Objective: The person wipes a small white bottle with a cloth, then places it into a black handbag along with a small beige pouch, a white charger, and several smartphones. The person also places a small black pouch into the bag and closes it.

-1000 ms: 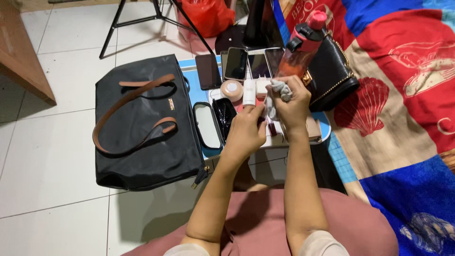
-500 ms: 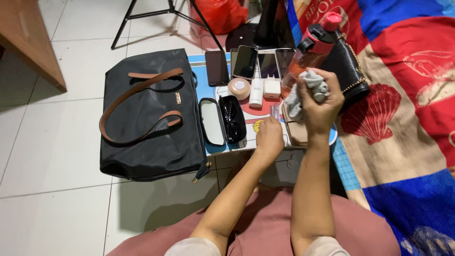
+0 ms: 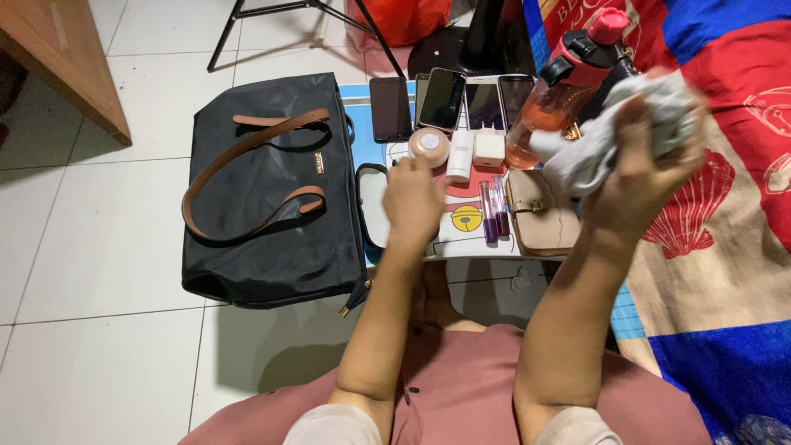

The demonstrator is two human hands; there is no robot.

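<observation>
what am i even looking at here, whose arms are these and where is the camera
The camera sits on a person's head and looks down, so the two bare arms coming up from the bottom of the picture are that person's own.

The right hand is raised and grips a crumpled grey cloth. The left hand reaches down over the open black glasses case.

These lie on a small blue-edged table: a row of dark phones, a round beige compact, a small white bottle, a white charger block, two thin purple tubes, a tan leather wallet and a pink-capped drink bottle.

A black handbag with brown straps lies on the white tiled floor.
</observation>
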